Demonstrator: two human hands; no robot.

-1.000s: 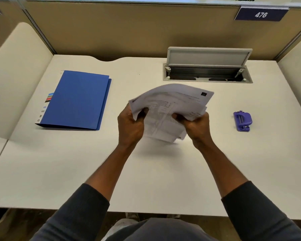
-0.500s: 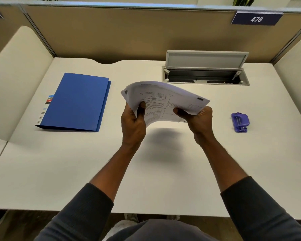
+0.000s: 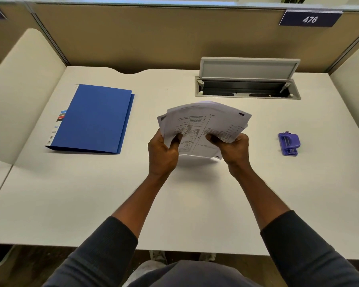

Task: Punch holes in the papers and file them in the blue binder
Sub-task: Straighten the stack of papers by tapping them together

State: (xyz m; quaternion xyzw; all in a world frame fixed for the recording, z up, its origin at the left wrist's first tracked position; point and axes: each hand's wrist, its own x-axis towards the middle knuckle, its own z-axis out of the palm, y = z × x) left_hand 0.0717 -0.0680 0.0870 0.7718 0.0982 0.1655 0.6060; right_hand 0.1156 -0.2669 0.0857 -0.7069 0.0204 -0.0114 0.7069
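A loose stack of printed white papers (image 3: 205, 123) is held above the middle of the desk, fanned and uneven, its lower edge near the tabletop. My left hand (image 3: 163, 152) grips the stack's left side and my right hand (image 3: 234, 149) grips its right side, thumbs on top. The blue binder (image 3: 93, 119) lies closed and flat on the desk to the left, coloured tabs at its left edge. A small purple hole punch (image 3: 288, 143) sits on the desk to the right, apart from both hands.
The white desk (image 3: 195, 204) is bounded by tan partition walls at the back and cream side panels. An open grey cable hatch (image 3: 247, 83) with a raised lid is set into the desk behind the papers. A sign reading 476 (image 3: 310, 18) hangs at top right.
The papers have been lowered towards the desk and shifted in my hands, now more fanned than half a second ago. The binder and hole punch have not moved.
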